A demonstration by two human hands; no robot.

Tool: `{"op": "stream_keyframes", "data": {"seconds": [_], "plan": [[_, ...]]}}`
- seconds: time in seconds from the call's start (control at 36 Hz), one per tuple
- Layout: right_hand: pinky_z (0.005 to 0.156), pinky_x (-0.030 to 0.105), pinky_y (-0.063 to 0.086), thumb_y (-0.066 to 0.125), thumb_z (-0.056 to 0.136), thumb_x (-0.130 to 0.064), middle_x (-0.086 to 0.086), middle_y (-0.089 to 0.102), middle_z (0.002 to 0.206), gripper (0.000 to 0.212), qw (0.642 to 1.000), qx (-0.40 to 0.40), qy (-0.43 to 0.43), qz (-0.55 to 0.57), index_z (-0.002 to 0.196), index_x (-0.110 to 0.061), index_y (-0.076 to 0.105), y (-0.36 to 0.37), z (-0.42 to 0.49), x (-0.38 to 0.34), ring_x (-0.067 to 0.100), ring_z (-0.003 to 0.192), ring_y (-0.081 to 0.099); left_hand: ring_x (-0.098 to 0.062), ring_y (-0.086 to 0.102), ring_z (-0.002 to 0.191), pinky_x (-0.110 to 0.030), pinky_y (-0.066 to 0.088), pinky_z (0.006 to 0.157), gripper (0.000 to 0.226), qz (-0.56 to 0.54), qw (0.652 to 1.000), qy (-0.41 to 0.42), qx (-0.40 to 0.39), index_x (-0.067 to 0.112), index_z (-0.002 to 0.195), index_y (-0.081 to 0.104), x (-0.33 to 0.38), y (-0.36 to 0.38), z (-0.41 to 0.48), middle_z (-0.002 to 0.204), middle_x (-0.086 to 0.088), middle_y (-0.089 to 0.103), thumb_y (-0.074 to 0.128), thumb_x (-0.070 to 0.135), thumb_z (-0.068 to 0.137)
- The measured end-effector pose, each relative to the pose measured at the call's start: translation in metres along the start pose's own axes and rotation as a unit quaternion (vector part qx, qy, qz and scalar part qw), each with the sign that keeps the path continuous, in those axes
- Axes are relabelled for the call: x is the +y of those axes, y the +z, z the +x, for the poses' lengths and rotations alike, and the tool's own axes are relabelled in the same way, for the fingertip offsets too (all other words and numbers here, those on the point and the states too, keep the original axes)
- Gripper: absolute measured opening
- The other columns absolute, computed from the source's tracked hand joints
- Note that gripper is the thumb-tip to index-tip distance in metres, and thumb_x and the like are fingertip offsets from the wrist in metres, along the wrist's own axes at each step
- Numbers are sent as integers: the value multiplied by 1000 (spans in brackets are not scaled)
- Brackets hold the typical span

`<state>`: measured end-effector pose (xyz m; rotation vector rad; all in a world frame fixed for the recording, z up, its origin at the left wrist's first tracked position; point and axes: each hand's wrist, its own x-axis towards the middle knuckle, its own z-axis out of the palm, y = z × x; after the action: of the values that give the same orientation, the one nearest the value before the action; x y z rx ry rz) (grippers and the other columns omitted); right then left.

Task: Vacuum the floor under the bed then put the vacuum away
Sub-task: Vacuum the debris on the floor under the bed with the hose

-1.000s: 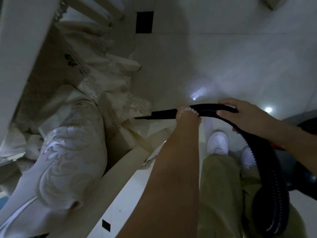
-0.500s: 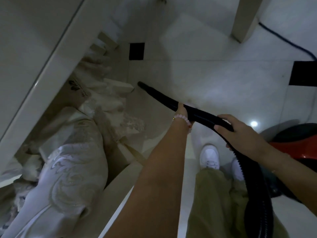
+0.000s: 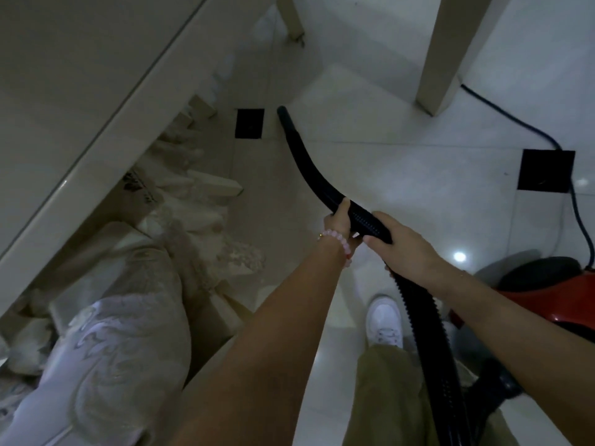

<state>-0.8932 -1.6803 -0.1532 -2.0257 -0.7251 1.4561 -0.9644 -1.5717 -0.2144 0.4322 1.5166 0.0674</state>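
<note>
Fingers of the left hand point(image 3: 339, 220) wrap the smooth black curved plastic nozzle tube point(image 3: 304, 159) at its near end, thumb up along its side. The right hand point(image 3: 399, 244) closes just behind, on the ribbed black hose point(image 3: 428, 336); the two hands almost touch. Both grips look firm and fully closed around the tube.

From the fingers the tube runs forward and slightly left, its long axis pointing at a small black inset tile point(image 3: 249, 127) in the pale glossy tiled floor point(image 3: 402, 175), the tip near that tile. It lies over open floor, not under the bed: the cream bed frame edge point(image 3: 96, 149) and lacy cream bed skirt point(image 3: 193, 201) sit to its left, so a leftward swing seems needed to reach beneath. The left hand is nearer the bed.

Behind the right hand the hose drops past a white sneaker point(image 3: 384, 320) towards the red and black canister vacuum body point(image 3: 547, 294) at the right edge of the floor, its dark power cord point(image 3: 576, 201) trailing away. No containers are visible.
</note>
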Motion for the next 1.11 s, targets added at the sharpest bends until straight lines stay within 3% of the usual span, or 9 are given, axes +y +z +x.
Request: {"op": "stream_keyframes", "data": {"seconds": [0.14,0.25,0.39,0.47,0.58,0.67,0.86,0.97,1.11], "plan": [[65,35,53,53,94,-24,2,60,96,58,992,15,16,124,145,-23,27,11,13,-9,18,62,58,-21,58,78,-29,55,62,38,20,999,4,-37,1,113,55,24,9,7,91,-11,58,60,30,90],[75,45,58,56,92,-27,3,61,110,70,982,14,40,184,150,-32,16,12,18,-12,24,63,63,-20,60,64,-25,56,44,30,52,997,-8,-53,4,104,52,36,21,7,76,-10,60,65,24,86],[73,43,59,57,91,-26,0,63,105,70,977,26,54,206,149,-34,19,2,18,-9,24,63,63,-18,61,65,-27,57,60,16,86,994,18,-70,9,81,55,32,35,11,76,-9,58,63,21,87],[65,37,57,57,91,-26,1,63,106,69,973,40,63,217,149,-33,20,-4,12,-2,21,60,62,-19,60,65,-25,57,57,16,114,990,24,-81,9,78,53,27,47,3,73,-8,57,62,18,88],[56,31,52,54,93,-26,0,64,98,64,970,58,57,230,148,-31,22,-11,0,8,17,56,60,-23,60,69,-36,54,83,17,164,981,26,-95,8,77,55,18,64,-4,73,-8,57,66,19,84],[55,29,50,53,94,-26,0,62,87,61,966,72,55,243,147,-30,24,-15,-8,13,16,54,60,-26,61,88,-47,49,99,21,194,976,40,-95,7,85,58,12,74,-9,79,-9,59,70,22,78],[53,27,50,52,94,-25,-6,58,82,61,964,85,32,249,148,-30,24,-26,-16,13,14,51,58,-27,59,94,-46,49,100,34,195,975,54,-89,2,109,57,14,87,-21,83,-10,58,67,20,83],[54,29,49,53,93,-26,-7,57,82,61,967,62,39,245,147,-33,26,-30,-15,6,19,53,56,-26,58,90,-44,49,99,23,196,977,50,-68,3,99,55,20,82,-26,79,-9,57,64,19,86],[52,31,49,52,94,-18,-1,57,73,38,964,10,42,263,127,-35,42,-29,-27,-8,21,53,51,-25,58,81,-37,51,87,14,180,982,44,-27,5,83,58,12,65,-31,78,-9,57,63,17,85]]}}
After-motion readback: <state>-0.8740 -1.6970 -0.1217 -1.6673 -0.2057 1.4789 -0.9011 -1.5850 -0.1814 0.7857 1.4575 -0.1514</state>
